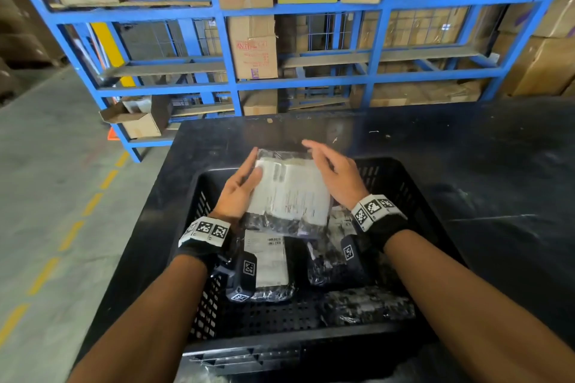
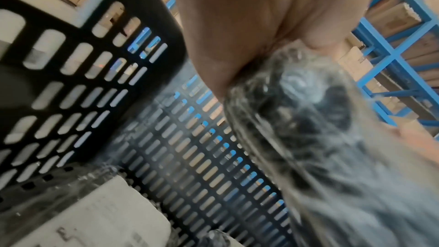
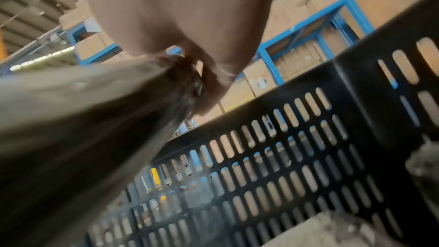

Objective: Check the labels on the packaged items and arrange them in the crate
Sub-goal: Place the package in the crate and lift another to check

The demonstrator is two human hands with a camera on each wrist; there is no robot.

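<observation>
While the left hand (image 1: 239, 193) pinches the packaged item (image 1: 291, 196) by its left edge and the right hand (image 1: 337, 177) rests flat, not curled, on its right edge, above the far side of the crate (image 1: 280, 348), it is best to hold the label (image 1: 298, 183) facing up and lay it flat beside the other packages (image 1: 270, 258).

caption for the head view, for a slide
Left hand holds a labelled package label-up over a black crate of wrapped packages, right hand touching the held package's right edge; blue racking behind.
</observation>
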